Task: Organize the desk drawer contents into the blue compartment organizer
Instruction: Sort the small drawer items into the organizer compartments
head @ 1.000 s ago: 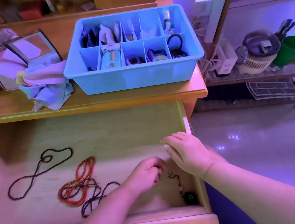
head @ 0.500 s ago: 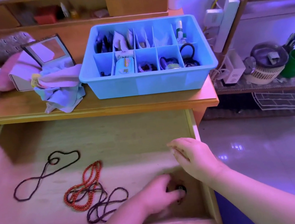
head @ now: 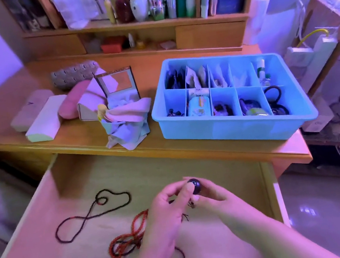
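Both your hands have lifted the dark bead pendant [head: 194,185] from the drawer [head: 193,163]; left hand [head: 171,206] and right hand [head: 212,194] fingers pinch it, with the blue organizer [head: 233,131] beyond it, rightward.

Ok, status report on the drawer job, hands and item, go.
Both hands over the open drawer, left hand and right hand pinching a small dark round charm. Blue organizer on desk, bead strands left in drawer. Path unobstructed.
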A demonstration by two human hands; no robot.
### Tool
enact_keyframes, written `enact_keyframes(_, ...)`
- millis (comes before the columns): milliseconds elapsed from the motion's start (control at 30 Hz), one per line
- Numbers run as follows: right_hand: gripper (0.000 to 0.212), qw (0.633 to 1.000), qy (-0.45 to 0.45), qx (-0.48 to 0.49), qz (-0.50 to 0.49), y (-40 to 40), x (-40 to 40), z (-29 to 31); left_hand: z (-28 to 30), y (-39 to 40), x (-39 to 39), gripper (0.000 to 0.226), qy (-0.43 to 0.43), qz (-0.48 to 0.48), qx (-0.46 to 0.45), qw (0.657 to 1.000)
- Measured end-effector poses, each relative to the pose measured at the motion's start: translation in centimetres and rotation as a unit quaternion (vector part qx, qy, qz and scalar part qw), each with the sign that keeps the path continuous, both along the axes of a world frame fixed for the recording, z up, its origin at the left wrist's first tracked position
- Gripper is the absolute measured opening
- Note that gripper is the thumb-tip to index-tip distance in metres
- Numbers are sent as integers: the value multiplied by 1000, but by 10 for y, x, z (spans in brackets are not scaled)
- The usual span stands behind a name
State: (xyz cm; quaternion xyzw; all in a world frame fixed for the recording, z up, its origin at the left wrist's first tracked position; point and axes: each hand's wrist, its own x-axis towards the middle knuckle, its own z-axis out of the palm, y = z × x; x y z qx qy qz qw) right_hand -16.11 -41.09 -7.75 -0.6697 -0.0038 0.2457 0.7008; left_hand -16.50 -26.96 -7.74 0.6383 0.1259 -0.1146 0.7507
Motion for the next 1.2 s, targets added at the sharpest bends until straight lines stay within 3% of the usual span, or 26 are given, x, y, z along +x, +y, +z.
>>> enact_keyframes(100,22,997,-15,-7,71,1,11,9,10,14,10,33,-28,-8,15,999)
enact_keyframes(167,7,990,-36,-95,94,2,17,16,9,21,14,30,-33,-8,23,999)
enact_keyframes(233,19,976,-67,-191,81,-2,27,23,0,27,17,26,-15,44,-10,999)
enact_keyframes(300,25,971,-112,-208,42,-7,34,39,-10,32,19,20,22,92,-71,993)
enact_keyframes(433,15,981,-155,-109,-48,-9,63,81,-29,30,15,29,87,44,-48,994)
enact_keyframes(533,28,985,-96,31,-141,1,109,116,-43,32,8,18,164,34,-82,982)
enact_keyframes(633,24,940,-55,274,-195,11,153,146,-57,34,9,34,236,83,-124,960)
enact_keyframes(700,23,909,-35,329,-252,20,177,154,-62,35,11,30,248,117,-143,951)
enact_keyframes(767,23,919,-23,266,-290,32,198,147,-65,36,12,21,256,103,-143,951)
enact_keyframes(867,23,971,-96,-34,-216,41,212,119,-71,36,7,17,257,95,-122,954)
enact_keyframes(967,19,925,-197,-312,-90,37,214,96,-73,38,4,13,226,99,-155,957)
enact_keyframes(1067,20,886,-263,-366,-106,33,197,98,-64,42,6,3,202,104,-208,951)
enact_keyframes(1133,17,856,-368,-336,-137,31,165,97,-55,41,12,16,200,142,-279,928)
enact_keyframes(1200,7,827,-460,-318,-59,29,121,90,-40,36,20,27,206,169,-367,891)
